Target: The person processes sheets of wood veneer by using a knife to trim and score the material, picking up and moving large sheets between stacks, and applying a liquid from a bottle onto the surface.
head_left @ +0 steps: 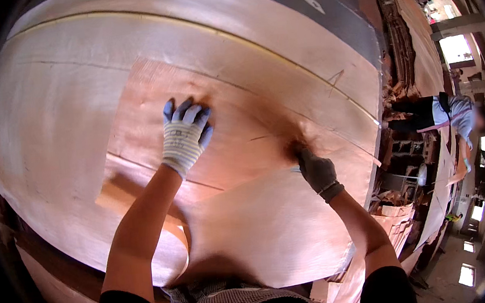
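A thin reddish sheet that looks like wood veneer (152,113) lies over paler sheets (249,231) of similar material. Its near left edge curls up (177,232) beside my left forearm. My left hand (184,134), in a striped glove with blue-grey fingers, rests on the reddish sheet, fingers bent and somewhat apart, holding nothing. Over to the right, my right hand (317,172) wears a dark grey glove and is closed low against the sheet. A small light-coloured bit shows beside its fingers, too blurred to name. Dark shadow covers the fingertips.
A long thin yellowish strip (208,28) crosses the far part of the sheets. Beyond it runs a dark grey border (323,14). Stacked, ragged-edged sheets (397,40) stand at the right. Farther right, another person (452,111) stands by more sheets.
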Motion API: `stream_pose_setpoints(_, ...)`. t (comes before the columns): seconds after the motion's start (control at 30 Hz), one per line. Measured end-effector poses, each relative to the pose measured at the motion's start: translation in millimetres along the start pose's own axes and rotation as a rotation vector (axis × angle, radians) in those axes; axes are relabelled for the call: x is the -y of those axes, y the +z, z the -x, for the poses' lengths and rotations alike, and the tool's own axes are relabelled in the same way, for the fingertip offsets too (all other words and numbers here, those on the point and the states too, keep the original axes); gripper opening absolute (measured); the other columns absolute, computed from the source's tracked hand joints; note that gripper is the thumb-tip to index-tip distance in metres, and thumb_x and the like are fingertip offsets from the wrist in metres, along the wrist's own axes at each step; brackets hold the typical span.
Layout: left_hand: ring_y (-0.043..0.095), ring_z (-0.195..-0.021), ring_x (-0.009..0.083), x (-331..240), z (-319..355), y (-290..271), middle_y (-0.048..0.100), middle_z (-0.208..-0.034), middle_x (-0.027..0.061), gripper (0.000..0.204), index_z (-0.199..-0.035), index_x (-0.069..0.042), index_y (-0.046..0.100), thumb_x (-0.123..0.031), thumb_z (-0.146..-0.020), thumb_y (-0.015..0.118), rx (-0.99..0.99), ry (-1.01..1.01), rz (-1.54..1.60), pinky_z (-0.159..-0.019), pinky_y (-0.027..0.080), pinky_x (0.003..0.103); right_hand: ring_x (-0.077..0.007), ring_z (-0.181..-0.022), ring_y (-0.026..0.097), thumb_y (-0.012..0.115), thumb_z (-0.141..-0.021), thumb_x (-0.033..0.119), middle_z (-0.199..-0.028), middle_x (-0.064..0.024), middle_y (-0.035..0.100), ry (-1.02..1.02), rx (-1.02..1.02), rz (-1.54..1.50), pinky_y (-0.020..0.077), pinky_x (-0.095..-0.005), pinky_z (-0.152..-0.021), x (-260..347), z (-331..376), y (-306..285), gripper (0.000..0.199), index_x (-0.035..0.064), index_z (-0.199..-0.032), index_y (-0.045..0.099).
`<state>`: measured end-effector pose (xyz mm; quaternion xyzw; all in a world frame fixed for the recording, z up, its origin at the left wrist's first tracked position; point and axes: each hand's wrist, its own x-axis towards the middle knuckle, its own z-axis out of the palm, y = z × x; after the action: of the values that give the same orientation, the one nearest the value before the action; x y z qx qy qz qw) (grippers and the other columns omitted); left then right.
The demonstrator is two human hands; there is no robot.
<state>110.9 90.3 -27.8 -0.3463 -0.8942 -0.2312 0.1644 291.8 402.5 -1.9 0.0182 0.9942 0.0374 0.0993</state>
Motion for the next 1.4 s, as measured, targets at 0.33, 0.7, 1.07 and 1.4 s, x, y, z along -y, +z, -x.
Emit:
stream_pose_setpoints(0.33,0.046,-0.112,0.0272,5,1,4,0.055,-0.104,0.0093,0.023,-0.098,-0.007,0.057,-0.016,-0.076,0.056,-0.028,0.008,0.042,-0.103,0.024,0.052,-0.0348,-0.083,0.059,0.065,-0.078,0.027,-0.092,-0.0128,0.060,-0.005,-0.124,-0.449,0.0481,-0.0440,-0.069,-33,-102,-31,0.029,0.0110,-0.101,0.059)
stream_pose_setpoints(0.7,0.049,-0.100,0.0296,25,24,43,0.053,-0.102,0.0108,0.024,-0.100,-0.012,0.056,-0.020,-0.078,0.057,-0.075,0.010,0.007,-0.096,0.034,0.045,-0.0273,-0.064,0.061,0.069,-0.070,0.010,-0.080,-0.0072,0.062,0.028,-0.189,-0.339,0.0480,-0.0359,-0.054,137,112,-158,0.018,0.0106,-0.085,0.058)
stream_pose_setpoints(1.07,0.042,-0.119,0.0298,-66,81,-120,0.048,-0.127,0.0105,0.060,-0.127,-0.009,0.046,-0.038,-0.077,0.062,0.341,0.283,0.171,-0.106,0.020,0.048,-0.0291,-0.067,0.060,0.060,-0.081,0.012,-0.080,-0.0095,0.061,0.160,-0.481,-0.140,0.0479,-0.0358,-0.056,35,156,-205,0.012,0.0122,-0.093,0.062)
stream_pose_setpoints(1.4,0.043,-0.119,0.0257,-234,12,-17,0.054,-0.122,0.0052,0.070,-0.127,-0.011,0.048,-0.053,-0.072,0.064,0.667,0.312,0.074,-0.099,0.026,0.050,-0.0360,-0.078,0.061,0.059,-0.082,0.020,-0.087,-0.0186,0.062,0.400,-0.476,-0.350,0.0472,-0.0409,-0.064,-210,167,-109,0.026,0.0072,-0.105,0.060)
